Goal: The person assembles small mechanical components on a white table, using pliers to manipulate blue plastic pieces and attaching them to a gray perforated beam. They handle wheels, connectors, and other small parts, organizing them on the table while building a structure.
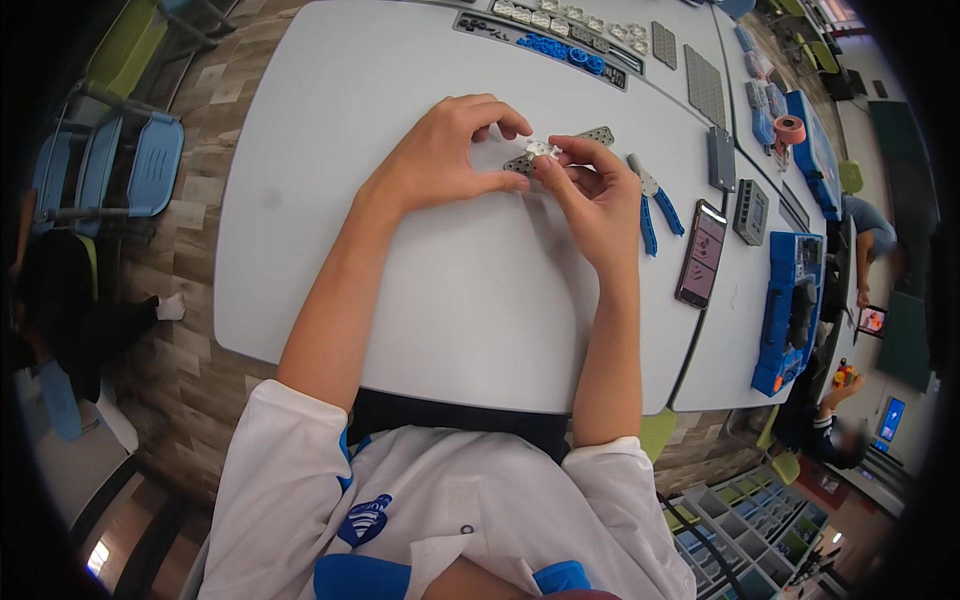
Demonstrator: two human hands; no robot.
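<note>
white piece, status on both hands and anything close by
Right hand pinching white piece. Left hand open beside it. Grey perforated strip close behind. Blue-handled pliers to the right, seemingly clear.

Table (pixel 470 310), white, rounded corners. Adjoining table (pixel 735 345), white, to the right. Lying on them:
- Tray (pixel 511 40), dark, holding blue and black parts.
- Plates (pixel 705 85), grey, two.
- Box (pixel 721 160), dark grey.
- Pliers (pixel 647 184), blue-handled.
- Phone (pixel 703 253), screen lit, near the pliers.
- Device (pixel 750 212), grey.
- Case (pixel 773 345), blue, open, filled, on the adjoining table.
</note>
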